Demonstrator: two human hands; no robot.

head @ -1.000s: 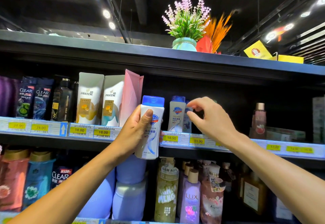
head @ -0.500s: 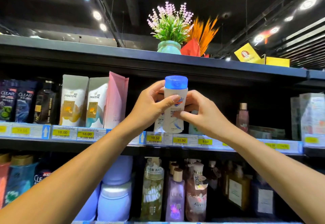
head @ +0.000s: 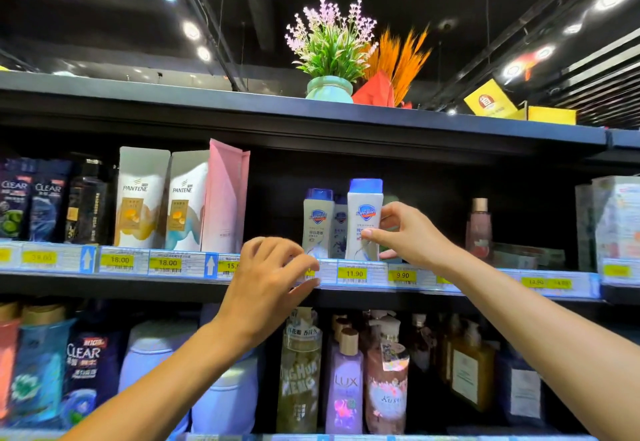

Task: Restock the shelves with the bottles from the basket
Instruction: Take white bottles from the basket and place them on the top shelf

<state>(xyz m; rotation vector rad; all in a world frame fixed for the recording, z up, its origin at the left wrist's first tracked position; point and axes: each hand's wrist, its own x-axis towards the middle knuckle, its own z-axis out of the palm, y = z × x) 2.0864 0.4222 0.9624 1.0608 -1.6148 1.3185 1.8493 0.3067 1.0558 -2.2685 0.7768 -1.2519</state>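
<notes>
A white Safeguard bottle [head: 364,219] with a blue cap stands upright on the upper shelf [head: 353,276], above the 11.90 price tag. My right hand [head: 405,233] grips its right side with thumb and fingers. Just left of it stand a second white Safeguard bottle [head: 318,222] and a smaller one [head: 339,229] tucked behind. My left hand [head: 270,285] hovers lower left in front of the shelf edge, fingers loosely curled, holding nothing. The basket is out of view.
Pantene packs [head: 142,198] and a pink pack [head: 225,198] fill the shelf to the left, Clear bottles [head: 45,205] further left. A small pink bottle [head: 479,226] stands to the right. Lux and other bottles [head: 344,381] crowd the lower shelf. A potted plant [head: 329,87] sits on top.
The bottle went from both hands onto the shelf beside the other Safeguard bottles. My left hand let go and dropped down-left; my right hand still holds it.
</notes>
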